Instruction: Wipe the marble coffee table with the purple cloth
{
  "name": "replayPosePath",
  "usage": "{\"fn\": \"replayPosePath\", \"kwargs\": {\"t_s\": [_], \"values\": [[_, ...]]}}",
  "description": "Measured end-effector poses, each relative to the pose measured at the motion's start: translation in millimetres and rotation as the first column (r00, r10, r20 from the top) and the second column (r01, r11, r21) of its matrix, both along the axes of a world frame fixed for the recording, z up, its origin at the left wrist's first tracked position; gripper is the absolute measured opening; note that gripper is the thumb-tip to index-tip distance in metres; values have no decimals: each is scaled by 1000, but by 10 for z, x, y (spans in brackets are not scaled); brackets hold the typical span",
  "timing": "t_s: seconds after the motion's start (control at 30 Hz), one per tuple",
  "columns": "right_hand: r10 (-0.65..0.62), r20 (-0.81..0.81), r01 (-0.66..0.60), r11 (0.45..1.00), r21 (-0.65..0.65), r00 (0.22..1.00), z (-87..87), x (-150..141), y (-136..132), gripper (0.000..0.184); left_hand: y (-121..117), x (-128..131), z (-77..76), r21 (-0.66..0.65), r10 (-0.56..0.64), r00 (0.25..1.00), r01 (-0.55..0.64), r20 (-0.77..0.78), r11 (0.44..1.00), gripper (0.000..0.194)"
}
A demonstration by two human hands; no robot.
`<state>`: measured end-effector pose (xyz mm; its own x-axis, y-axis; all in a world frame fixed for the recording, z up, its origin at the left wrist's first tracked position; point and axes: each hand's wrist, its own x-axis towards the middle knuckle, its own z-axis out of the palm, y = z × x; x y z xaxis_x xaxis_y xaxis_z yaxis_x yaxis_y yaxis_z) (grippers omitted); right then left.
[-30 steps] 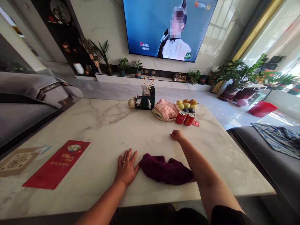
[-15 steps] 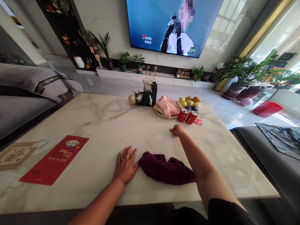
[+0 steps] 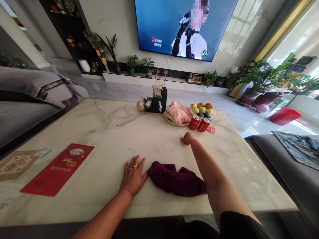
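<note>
My left hand (image 3: 134, 176) lies flat on the white marble table (image 3: 104, 132), fingers spread, rings on two fingers. Its thumb side touches a crumpled dark purple cloth (image 3: 175, 179) near the front edge. My right arm stretches over the cloth's right end. My right hand (image 3: 188, 137) is far out on the table, fingers curled into a loose fist or pinch against the surface; what it holds, if anything, I cannot make out. Just beyond it lie two red cans (image 3: 198, 123) and a small red packet (image 3: 210, 129).
At the table's far side stand a fruit bowl (image 3: 201, 108), a pink cloth on a tray (image 3: 177, 113), a dark organiser (image 3: 157, 101) and a gold ball (image 3: 141, 105). A red envelope (image 3: 58, 168) and patterned card (image 3: 15, 164) lie left. Grey sofas flank the table.
My right hand has reached slightly farther toward the cans and the view has tilted up a little. My left hand and the purple cloth have stayed put.
</note>
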<state>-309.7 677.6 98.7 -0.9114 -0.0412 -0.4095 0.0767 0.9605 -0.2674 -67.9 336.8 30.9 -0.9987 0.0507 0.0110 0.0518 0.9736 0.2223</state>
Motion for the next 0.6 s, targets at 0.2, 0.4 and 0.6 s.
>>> {"fn": "replayPosePath", "kwargs": {"t_s": [0.2,0.4,0.6], "values": [[-25,-69,26,1000,10,997,-51,6,30,22,6,2,24,-12,2,1000,-2,10,1000,63],[18,-34,-19,999,-30,999,-68,8,105,36,2,-4,-4,4,2,1000,-2,-16,1000,62],[4,-41,-5,1000,-22,999,-81,-15,92,36,-3,-1,-5,40,7,1000,-7,-3,999,63]]}}
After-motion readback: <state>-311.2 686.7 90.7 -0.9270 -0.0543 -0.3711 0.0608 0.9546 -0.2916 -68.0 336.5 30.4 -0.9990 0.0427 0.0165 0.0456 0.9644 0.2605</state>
